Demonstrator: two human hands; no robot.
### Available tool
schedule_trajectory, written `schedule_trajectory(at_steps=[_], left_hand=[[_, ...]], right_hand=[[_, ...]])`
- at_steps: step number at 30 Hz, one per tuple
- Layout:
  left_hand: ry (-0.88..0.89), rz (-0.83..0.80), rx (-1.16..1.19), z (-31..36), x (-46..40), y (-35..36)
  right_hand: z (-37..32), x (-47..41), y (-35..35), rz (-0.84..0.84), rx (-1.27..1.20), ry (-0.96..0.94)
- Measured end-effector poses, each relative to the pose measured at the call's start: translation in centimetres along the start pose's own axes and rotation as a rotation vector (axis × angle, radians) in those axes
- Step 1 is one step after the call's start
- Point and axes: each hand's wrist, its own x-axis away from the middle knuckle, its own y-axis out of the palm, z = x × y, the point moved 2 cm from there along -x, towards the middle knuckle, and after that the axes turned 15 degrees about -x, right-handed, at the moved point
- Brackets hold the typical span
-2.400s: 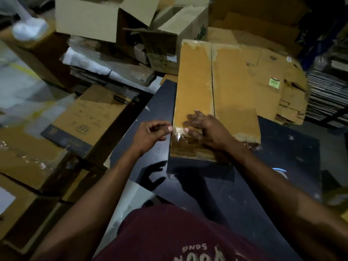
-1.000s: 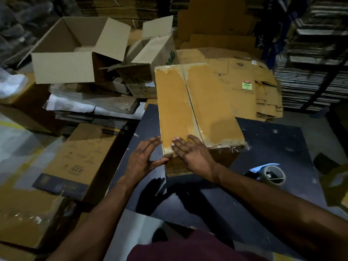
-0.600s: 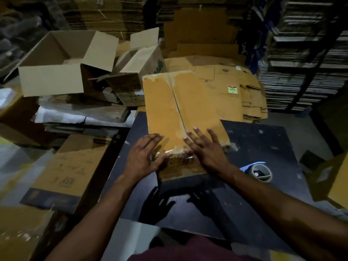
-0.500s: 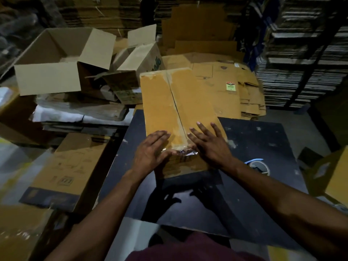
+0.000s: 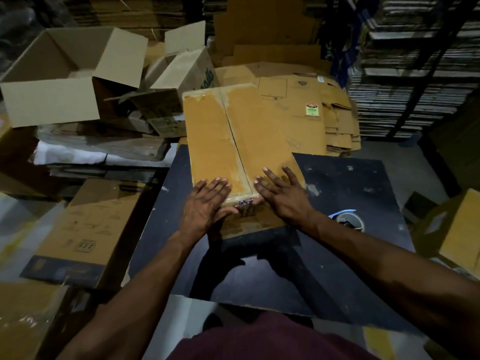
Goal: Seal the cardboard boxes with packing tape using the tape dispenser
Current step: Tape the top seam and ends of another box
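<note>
A long brown cardboard box [image 5: 220, 136] lies on the dark table [image 5: 337, 183], its two top flaps closed along a centre seam with clear tape over it. My left hand [image 5: 205, 203] lies flat on the box's near left corner, thumb pressing the crumpled tape end on the front face. My right hand [image 5: 283, 193] rests flat with spread fingers on the near right part of the top. The tape dispenser [image 5: 349, 220], a tape roll with a blue part, lies on the table to the right of my right wrist.
Open empty boxes [image 5: 67, 76] stand at the back left. Flattened cartons [image 5: 311, 107] are piled behind the table, stacked sheets [image 5: 415, 74] at the right. A printed closed box [image 5: 88, 229] sits left of the table, another box [image 5: 454, 229] at the right edge.
Both hands slid from the tape end at the near edge up onto the box top and spread flat, left on the left flap, right on the right flap. The camera has tilted up.
</note>
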Motion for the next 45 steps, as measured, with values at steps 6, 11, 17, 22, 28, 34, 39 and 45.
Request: schedule_trajectory(at_steps=[6,11,17,22,28,34,39,45], left_hand=[[-0.005,0.033,-0.009,0.2,0.1,-0.3],[-0.022,-0.046,0.014,0.4,-0.1,-0.5],[-0.048,-0.321,0.040,0.1,-0.8,-1.9],[-0.167,-0.254,0.243,3.9,-5.7,-3.4],[-0.073,-0.435,0.282,8.2,-9.6,-1.8],[-0.024,-0.421,0.321,8.3,-9.9,-1.5],[0.006,-0.405,0.462,8.4,-12.2,-1.3],[0.019,-0.477,0.555,9.1,-12.6,-0.8]], right_hand=[[0.0,0.1,0.3,0.044,-0.012,-0.016],[0.2,0.3,0.3,-0.047,0.030,-0.030],[0.2,1.9,-2.2,0.013,-0.070,0.037],[4.8,3.9,-3.7,0.011,-0.177,0.320],[5.3,4.8,-2.7,-0.056,-0.162,0.342],[5.1,10.0,-1.5,0.155,-0.545,0.598],[2.7,12.5,2.1,0.260,-1.006,1.025],[-0.6,8.9,2.3,0.340,-1.076,0.981]])
